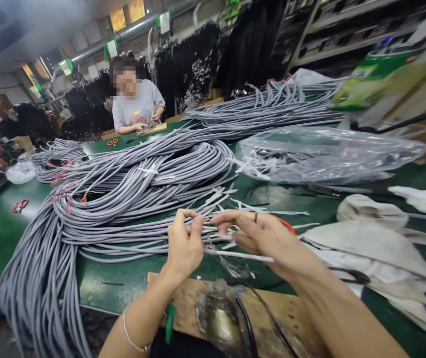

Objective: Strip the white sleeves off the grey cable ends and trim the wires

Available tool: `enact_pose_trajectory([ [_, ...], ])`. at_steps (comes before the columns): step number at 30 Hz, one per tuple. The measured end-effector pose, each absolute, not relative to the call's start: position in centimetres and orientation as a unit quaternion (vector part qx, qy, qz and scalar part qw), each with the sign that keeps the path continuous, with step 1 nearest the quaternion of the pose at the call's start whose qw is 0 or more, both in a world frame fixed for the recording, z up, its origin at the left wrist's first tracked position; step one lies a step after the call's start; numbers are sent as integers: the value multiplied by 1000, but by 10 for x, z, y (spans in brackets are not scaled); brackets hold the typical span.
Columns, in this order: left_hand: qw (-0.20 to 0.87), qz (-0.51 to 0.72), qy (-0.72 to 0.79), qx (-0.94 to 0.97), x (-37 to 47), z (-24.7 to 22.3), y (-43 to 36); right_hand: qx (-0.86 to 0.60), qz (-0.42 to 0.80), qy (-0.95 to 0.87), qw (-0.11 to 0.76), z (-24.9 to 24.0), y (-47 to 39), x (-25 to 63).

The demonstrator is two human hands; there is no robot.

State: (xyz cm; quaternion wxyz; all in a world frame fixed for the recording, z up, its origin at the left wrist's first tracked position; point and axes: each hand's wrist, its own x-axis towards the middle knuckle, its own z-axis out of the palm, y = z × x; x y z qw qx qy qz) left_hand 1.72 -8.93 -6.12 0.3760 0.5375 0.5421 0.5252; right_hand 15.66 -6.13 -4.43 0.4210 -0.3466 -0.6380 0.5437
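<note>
- Across the green bench point(101, 283), the grey cables point(205, 159) lie in long, overlapping loops, with a thick bundle drooping over the near edge on your left. Together they should feel heavy and springy, best taken with a broad hold around the bundle; one cable alone is probably light and bendable, its smooth jacket a little slippery. They look dull grey and even in thickness, with thin red ends point(63, 174) fanning out at the far left.
- Your right hand point(261, 233) reaches over from the right, fingers bent toward the other hand's fingertips; you cannot tell from this view whether they are pressed on anything.
- Your left hand point(185, 243) has its thumb and fingertips together, clamped, as far as it shows, on the pale strands point(210, 229).
- Below your fingers, a pale cable point(244, 256) runs from beside the left hand to the right forearm. It looks slim, pinkish-white and smooth, likely light and fairly stiff; finger and thumb near its end should steady it.
- Between your hands, those strands look whitish and very fine. Expect them to be soft, almost weightless and easily snapped, so pinch them close to the root; blur hides their number.
</note>
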Motion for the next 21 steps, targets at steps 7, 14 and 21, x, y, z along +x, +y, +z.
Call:
enact_pose_trajectory([
  [7, 372, 488, 541, 575, 19, -59, -90, -351, 526, -679, 372, -40, -64, 155],
  [14, 391, 523, 503, 566, 17, -55, -95, -400, 436, -648, 480, -43, -67, 146],
  [21, 329, 532, 531, 572, 22, -51, -99, -379, 384, -690, 482, -41, -66, 146],
])
